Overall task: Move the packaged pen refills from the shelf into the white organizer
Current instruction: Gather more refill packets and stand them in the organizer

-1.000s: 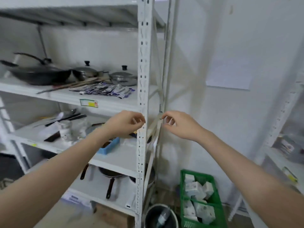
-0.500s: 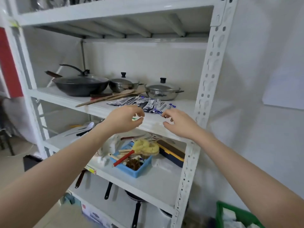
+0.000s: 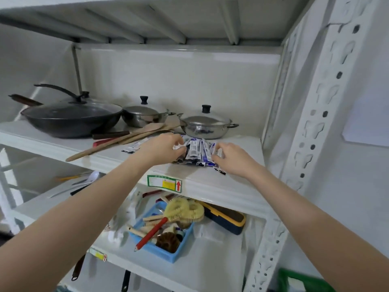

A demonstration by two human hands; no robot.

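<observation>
Nearest me, on the lower shelf, sit a blue basket [image 3: 168, 252] of brushes and a yellow-edged case [image 3: 226, 218]; I leave those alone. Above them, both my hands are at the front edge of the middle shelf [image 3: 212, 186], just past its green and yellow label [image 3: 164, 183].

My left hand [image 3: 162, 147] has its fingers curled onto the left side of the pile of packaged pen refills [image 3: 197, 152], pinching at a packet there. My right hand [image 3: 230, 159] is curled at the right side of the same pile, fingertips on the packets, though I cannot tell whether it has a firm hold yet. The pile lies flat near the shelf's front right, with a few stray packets [image 3: 131, 148] to the left, near the wooden spatulas [image 3: 126, 140].

To do this well, I judge I should sweep the loose packets inward from both sides and stack them before lifting, since the slick wrappers will likely slide apart. I should keep low and pull toward the front edge, away from the steel pot [image 3: 207, 127] just behind the pile, and come back for the strays. Farther back stand a second lidded pot [image 3: 144, 114] and the black wok [image 3: 71, 116]. The white organizer is not in view.
</observation>
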